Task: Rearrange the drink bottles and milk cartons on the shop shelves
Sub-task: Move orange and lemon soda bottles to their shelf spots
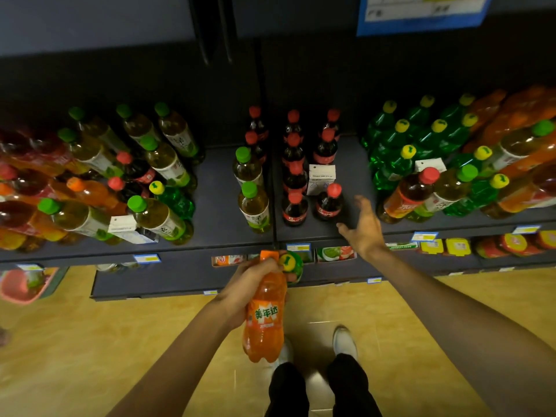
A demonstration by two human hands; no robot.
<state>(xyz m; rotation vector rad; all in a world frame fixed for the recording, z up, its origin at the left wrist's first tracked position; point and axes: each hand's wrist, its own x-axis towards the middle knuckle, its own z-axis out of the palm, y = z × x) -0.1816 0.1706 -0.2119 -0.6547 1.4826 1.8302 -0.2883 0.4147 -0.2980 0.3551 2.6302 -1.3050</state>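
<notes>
My left hand (245, 291) grips two bottles by their necks below the shelf edge: an orange soda bottle (264, 320) hanging down and a green bottle with a yellow cap (292, 264) behind it. My right hand (362, 225) hovers open over the dark shelf (216, 206), just right of a red-capped cola bottle (329, 203). More cola bottles (294, 176) stand in rows behind it, with a white milk carton (321, 183) among them. Two green-capped tea bottles (254, 206) stand left of the colas.
Mixed tea, orange and cola bottles crowd the shelf's left side (90, 188), with a milk carton (129, 230) lying there. Green soda bottles (403, 145) and another carton (430, 166) fill the right. Lower shelves hold small packs (337, 253). My feet (344, 344) stand on yellow floor.
</notes>
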